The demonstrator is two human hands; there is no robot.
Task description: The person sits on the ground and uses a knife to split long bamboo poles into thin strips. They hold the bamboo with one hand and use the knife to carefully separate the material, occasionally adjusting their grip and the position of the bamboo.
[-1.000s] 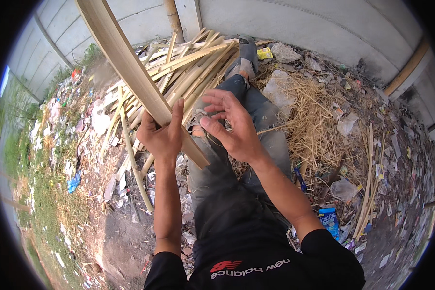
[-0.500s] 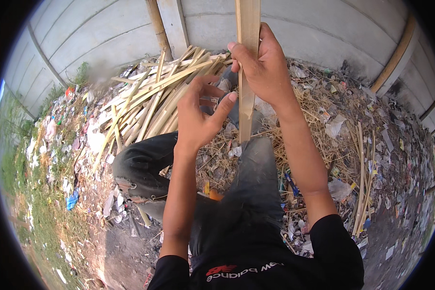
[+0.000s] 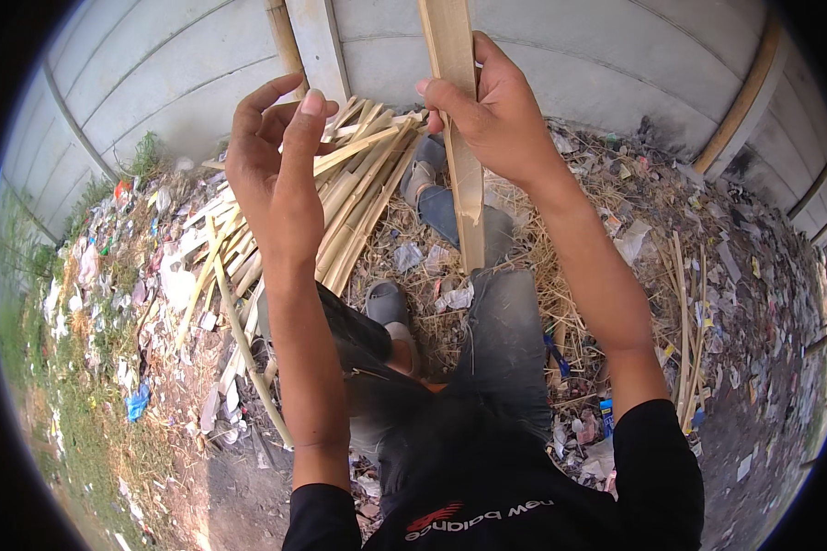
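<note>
My right hand [image 3: 499, 119] grips a broad, pale split-bamboo slat [image 3: 467, 188], its thumb across the front face. The slat stands nearly upright, and its lower end meets my right trouser leg; its top runs out of view. To the left, my left hand [image 3: 280, 174] is raised, with curved fingers and the thumb apart, and nothing shows in it. Behind and below that hand lies a heap of long pale bamboo strips [image 3: 363, 197], partly hidden by the hand and forearm.
A grey panel wall [image 3: 570, 73] with bamboo poles [image 3: 740, 101] rises beyond the heap. Litter and straw [image 3: 606, 230] cover the ground. A few thin strips [image 3: 685, 331] lie at the right. My sandalled foot [image 3: 390, 308] is between heap and legs; green weeds [image 3: 73, 404] grow at the left.
My left hand has moved left and up, away from the slat. The right hand still holds the slat, whose top now leans slightly left. My left leg has shifted, uncovering the sandalled foot.
</note>
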